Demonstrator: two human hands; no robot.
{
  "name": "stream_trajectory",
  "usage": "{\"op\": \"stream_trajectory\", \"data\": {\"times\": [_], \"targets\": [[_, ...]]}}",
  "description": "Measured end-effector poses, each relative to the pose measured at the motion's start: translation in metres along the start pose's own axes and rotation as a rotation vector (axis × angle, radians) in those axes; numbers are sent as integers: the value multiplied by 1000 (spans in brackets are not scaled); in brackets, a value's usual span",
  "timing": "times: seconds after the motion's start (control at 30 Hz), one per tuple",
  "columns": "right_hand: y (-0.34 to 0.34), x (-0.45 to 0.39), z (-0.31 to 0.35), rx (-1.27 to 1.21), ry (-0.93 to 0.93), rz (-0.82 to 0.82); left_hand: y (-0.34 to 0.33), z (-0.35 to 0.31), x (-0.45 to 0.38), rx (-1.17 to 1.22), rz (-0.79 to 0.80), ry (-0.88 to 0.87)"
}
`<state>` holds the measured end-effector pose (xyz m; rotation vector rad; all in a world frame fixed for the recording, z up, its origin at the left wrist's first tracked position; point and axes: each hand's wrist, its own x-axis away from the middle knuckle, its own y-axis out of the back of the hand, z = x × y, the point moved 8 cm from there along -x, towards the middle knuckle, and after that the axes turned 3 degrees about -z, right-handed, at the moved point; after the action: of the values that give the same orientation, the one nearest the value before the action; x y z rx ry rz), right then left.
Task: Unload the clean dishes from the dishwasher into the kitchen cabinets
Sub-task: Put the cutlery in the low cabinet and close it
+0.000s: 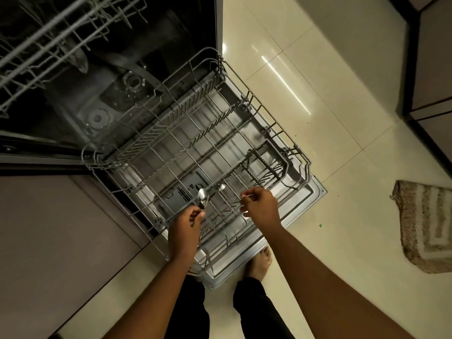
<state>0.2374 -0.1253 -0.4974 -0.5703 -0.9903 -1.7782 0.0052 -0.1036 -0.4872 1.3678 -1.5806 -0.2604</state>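
A shiny oval-bowled steel spoon [203,197] is pinched at its handle by the left hand [187,227], fingers curled round the stem. Its bowl points up and away from the person, the long axis running from the hand toward the dishwasher tub, slightly tilted right. A second small polished steel spoon [221,187] shows just beyond it, its bowl toward the right; its handle is hard to trace among the wires. The right hand [260,206] is curled, pinching a thin bright metal stem [247,196] between thumb and fingertips; what that stem belongs to cannot be told.

Both hands hover over the near edge of the grey coated-wire lower rack [195,133], pulled out over the open stainless steel dishwasher door [310,192]. The rack is a grid of thin rods with rows of upright tines, and a dark slotted cutlery basket [266,165] sits at its right near corner. Above left, the blurred wire upper rack [49,40] overhangs the dark tub.

Glossy cream floor tiles [318,81] lie open to the right of the door, with a woven brown striped mat [425,226] well apart. A bare foot [260,263] stands just beside the door's near corner.
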Motion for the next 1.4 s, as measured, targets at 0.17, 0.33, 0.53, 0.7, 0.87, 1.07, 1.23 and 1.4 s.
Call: {"op": "stream_trajectory", "data": {"times": [0.17, 0.33, 0.53, 0.7, 0.87, 1.07, 1.23, 1.4], "targets": [[-33, -8, -8, 119, -6, -45, 16, 23, -10, 183, -30, 66], [-66, -25, -18, 203, -38, -82, 22, 28, -20, 306, -35, 84], [-98, -43, -29, 230, -101, -79, 32, 55, -21, 440, -23, 147], [-115, -45, -39, 150, -187, -76, 39, 82, -6, 470, -40, 222], [-122, -46, -43, 103, -212, -130, 37, 95, -3, 477, -11, 250], [-118, -42, -39, 39, -243, -164, 42, 84, -7, 472, -18, 229], [-113, -35, -52, -5, -222, -130, 44, 70, -4, 482, 11, 234], [-97, -5, -47, -99, -216, -92, 51, 49, 7, 475, 56, 233]]}}
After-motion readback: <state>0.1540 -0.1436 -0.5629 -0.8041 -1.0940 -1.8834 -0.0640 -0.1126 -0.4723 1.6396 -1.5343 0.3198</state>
